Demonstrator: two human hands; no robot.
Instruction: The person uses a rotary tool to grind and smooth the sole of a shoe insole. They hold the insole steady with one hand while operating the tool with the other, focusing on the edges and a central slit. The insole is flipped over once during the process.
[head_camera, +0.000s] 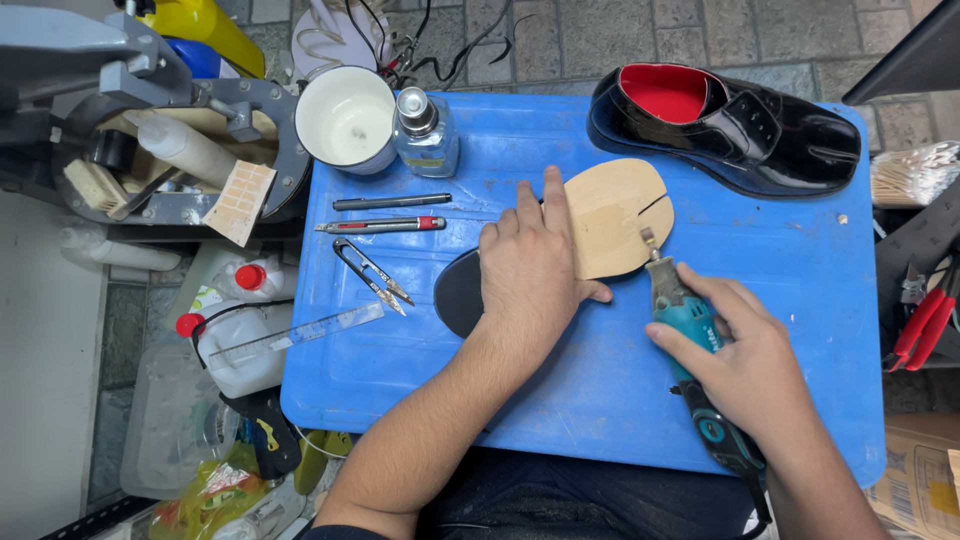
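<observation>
Though pinned flat, tan sole (612, 215)

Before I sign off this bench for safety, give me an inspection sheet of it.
Surface: blue board, scuffed.
Job's things: tan shoe sole under left hand; teal rotary tool in right hand, tip at sole edge.
Clutter: black shoe, white cup, glass bottle, snips, two pens.
Grips: both closed or pressing.
Cables: tangle behind the board.
Surroundings: tiled floor, red pliers, plastic bottles.

Tan insole (612, 215), teal rotary tool (690, 330), blue table (800, 300), glossy black red-lined shoe (740, 125).
</observation>
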